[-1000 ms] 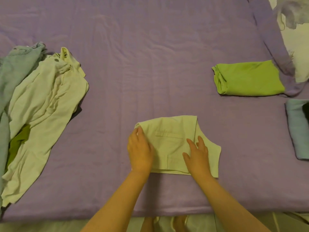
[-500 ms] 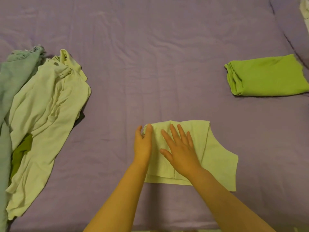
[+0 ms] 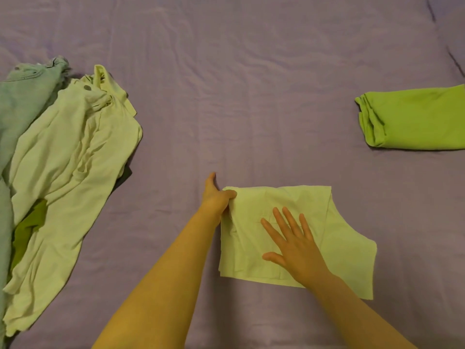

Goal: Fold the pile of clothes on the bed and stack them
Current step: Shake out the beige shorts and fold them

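Note:
A pale yellow-green garment [image 3: 337, 250], partly folded, lies on the purple bed sheet [image 3: 239, 96] just in front of me. My left hand [image 3: 216, 197] pinches its top-left corner with thumb over the cloth, index finger stretched along the sheet. My right hand [image 3: 294, 240] lies flat on the middle of the garment, fingers straight and spread. At the left sits the unfolded pile: a cream shirt [image 3: 68, 172] on top, light blue-green jeans [image 3: 22, 104] beneath, a bright green piece [image 3: 27, 227] poking out. A folded bright green garment [image 3: 415, 119] rests at the right.
The wrinkled purple sheet covers the whole view. A dark bit of cloth [image 3: 123, 177] peeks from under the cream shirt. Open sheet lies between the pile, the garment under my hands and the folded green one.
My left hand slid off the top of the garment to its left edge and took hold of the corner. My right hand moved to the garment's middle, flat. The view shifted left.

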A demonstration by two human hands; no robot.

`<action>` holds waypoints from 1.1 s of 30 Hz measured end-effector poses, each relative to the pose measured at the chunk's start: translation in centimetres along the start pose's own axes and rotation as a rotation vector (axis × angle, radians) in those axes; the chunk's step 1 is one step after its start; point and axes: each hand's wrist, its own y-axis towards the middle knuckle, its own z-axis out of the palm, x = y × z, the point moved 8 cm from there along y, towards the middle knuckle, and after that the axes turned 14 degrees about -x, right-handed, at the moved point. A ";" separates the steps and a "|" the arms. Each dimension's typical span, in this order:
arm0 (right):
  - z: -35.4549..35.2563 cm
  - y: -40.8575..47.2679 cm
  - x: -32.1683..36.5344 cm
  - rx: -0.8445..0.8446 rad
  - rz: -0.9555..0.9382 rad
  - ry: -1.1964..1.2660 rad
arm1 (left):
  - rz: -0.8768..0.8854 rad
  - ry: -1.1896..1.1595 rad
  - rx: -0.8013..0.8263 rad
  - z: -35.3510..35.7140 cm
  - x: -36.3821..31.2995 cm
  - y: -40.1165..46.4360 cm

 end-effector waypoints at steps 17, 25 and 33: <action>-1.1 -6.4 -7.2 0.165 0.658 0.021 | 0.223 0.578 -0.297 -2.0 4.7 -6.9; -2.2 -9.2 -10.4 -0.066 1.351 0.632 | -0.161 -0.032 -0.082 -1.2 7.0 -8.0; -7.5 -8.3 -10.4 -0.147 1.279 0.885 | -0.080 -0.108 0.067 -0.5 2.6 -11.7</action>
